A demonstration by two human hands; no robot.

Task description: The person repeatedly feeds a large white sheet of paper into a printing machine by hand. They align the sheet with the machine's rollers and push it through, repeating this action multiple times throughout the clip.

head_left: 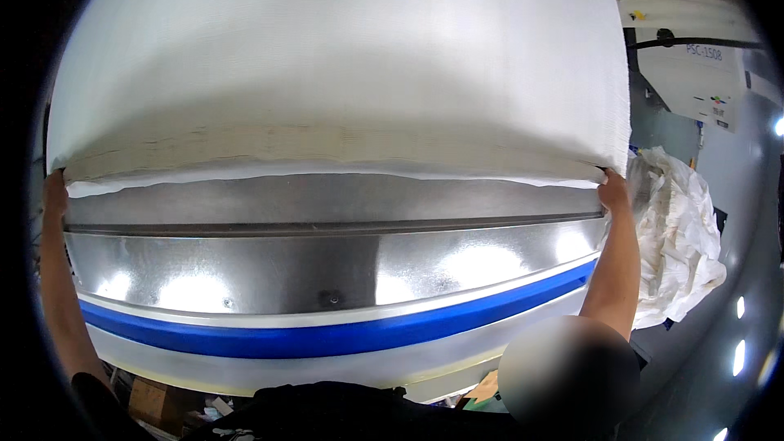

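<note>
A broad sheet of white, finely ribbed fabric [343, 49] stretches away from me and fills most of the upper view. Along its near side runs a creamy, layered-looking band, with a thin white edge hanging just above a metal surface. At the far left, my left hand [55, 192] is closed on the near left corner of the fabric. My right hand [614, 192] grips the near right corner in the same way. Both arms reach forward, and the fingertips are partly hidden by the cloth.
Nearer me lies a shiny metal plate [269, 273] with a dark groove across it, then a blue strip [327, 341] along the front. Crumpled white cloth [674, 241] is heaped on the right, beside a white machine panel [686, 77]. A cardboard box [155, 404] sits lower left.
</note>
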